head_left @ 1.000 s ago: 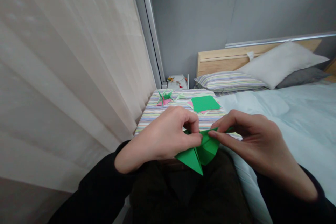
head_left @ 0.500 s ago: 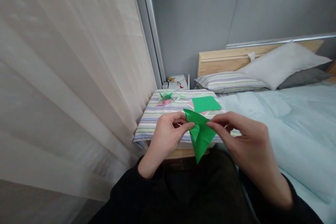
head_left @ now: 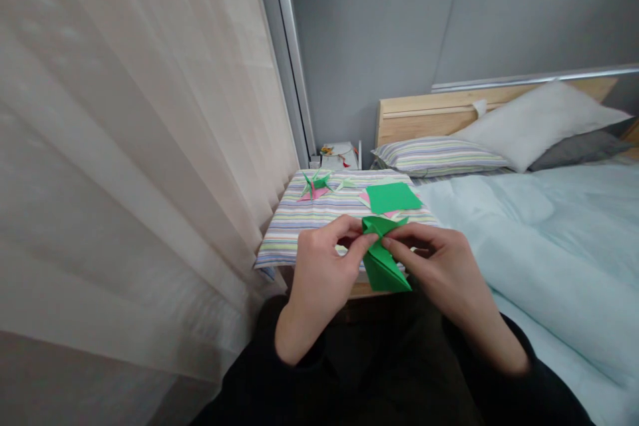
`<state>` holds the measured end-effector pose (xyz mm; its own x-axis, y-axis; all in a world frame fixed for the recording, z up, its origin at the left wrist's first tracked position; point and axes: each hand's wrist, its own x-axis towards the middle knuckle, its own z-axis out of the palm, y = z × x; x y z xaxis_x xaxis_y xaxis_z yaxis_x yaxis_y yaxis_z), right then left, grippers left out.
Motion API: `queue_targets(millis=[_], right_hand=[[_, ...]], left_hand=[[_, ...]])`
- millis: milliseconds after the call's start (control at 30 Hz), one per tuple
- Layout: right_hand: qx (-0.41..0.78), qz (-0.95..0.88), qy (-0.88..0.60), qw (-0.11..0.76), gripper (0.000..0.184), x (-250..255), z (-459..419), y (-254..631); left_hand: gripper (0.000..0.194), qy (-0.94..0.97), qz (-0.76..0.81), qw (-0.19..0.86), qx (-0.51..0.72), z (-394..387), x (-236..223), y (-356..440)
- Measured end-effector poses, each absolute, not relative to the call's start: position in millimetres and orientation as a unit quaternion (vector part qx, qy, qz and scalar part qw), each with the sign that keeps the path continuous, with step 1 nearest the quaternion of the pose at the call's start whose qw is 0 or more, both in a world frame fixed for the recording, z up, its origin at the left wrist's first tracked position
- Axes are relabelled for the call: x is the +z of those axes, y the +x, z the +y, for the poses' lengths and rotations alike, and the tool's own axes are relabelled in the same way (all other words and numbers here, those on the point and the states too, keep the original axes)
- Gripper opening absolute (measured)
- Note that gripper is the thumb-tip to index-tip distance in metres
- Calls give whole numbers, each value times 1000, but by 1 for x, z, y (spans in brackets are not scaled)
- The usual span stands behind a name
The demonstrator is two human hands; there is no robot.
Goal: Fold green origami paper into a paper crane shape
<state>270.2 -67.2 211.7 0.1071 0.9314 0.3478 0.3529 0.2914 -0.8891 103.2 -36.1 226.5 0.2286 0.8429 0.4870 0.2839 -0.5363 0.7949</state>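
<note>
A folded piece of green paper (head_left: 383, 265) hangs in the air above my lap, pointed end down and to the right. My left hand (head_left: 324, 273) pinches its upper left part with thumb and fingers. My right hand (head_left: 434, 266) pinches its upper right part, fingers closed on the fold. Both hands are just in front of the near edge of a small table covered in striped cloth (head_left: 299, 226).
On the striped cloth lie a flat green paper square (head_left: 392, 197) over pink sheets, and small folded green and pink paper figures (head_left: 314, 185). A sheer curtain (head_left: 124, 146) hangs at the left. A bed with pale blue cover (head_left: 549, 246) and pillows (head_left: 534, 116) is at the right.
The green paper was turned and refolded between my hands; its long point went from hanging straight down to a shorter, more compact shape. My hands came closer together.
</note>
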Motion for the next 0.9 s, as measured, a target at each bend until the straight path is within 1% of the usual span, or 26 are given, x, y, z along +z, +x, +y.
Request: queue_targets(millis=[67, 167, 233, 300, 333, 367, 400, 467, 500, 533, 600, 667, 733, 800, 900], right_hand=[[287, -609, -524, 522, 18, 212, -65, 271], [290, -607, -517, 529, 25, 213, -68, 271], [293, -606, -509, 537, 32, 213, -73, 270], [292, -620, -506, 524, 50, 212, -79, 267], [269, -631, -513, 515, 59, 212, -80, 265], [238, -639, -516, 519, 60, 210, -81, 264], [209, -644, -516, 524, 55, 209, -81, 263], [176, -646, -510, 540, 35, 207, -78, 263], [173, -644, -510, 544, 26, 207, -76, 264], [176, -641, -510, 545, 21, 206, -74, 266], [194, -629, -517, 547, 21, 207, -71, 271], [221, -617, -516, 551, 26, 208, -70, 277], [249, -609, -510, 554, 29, 209, -70, 281], [278, -602, -501, 556, 31, 210, -71, 284], [312, -595, -484, 560, 30, 210, -71, 289]], left_hand=[[9, 747, 384, 252, 481, -39, 226, 104], [18, 757, 406, 188, 476, -39, 226, 103], [20, 748, 430, 159, 481, -37, 225, 103], [19, 730, 450, 173, 484, -35, 224, 104], [17, 720, 455, 202, 483, -34, 223, 104], [15, 710, 455, 241, 481, -33, 222, 104], [13, 701, 449, 282, 477, -32, 221, 103], [11, 693, 428, 335, 473, -31, 219, 102], [10, 696, 415, 337, 479, -31, 218, 101], [9, 702, 402, 321, 493, -30, 217, 99], [14, 713, 367, 273, 531, -29, 216, 96], [31, 720, 320, 260, 558, -26, 218, 91], [51, 731, 279, 296, 548, -22, 219, 87], [67, 737, 263, 351, 513, -18, 220, 84], [75, 701, 272, 451, 480, -13, 222, 81]])
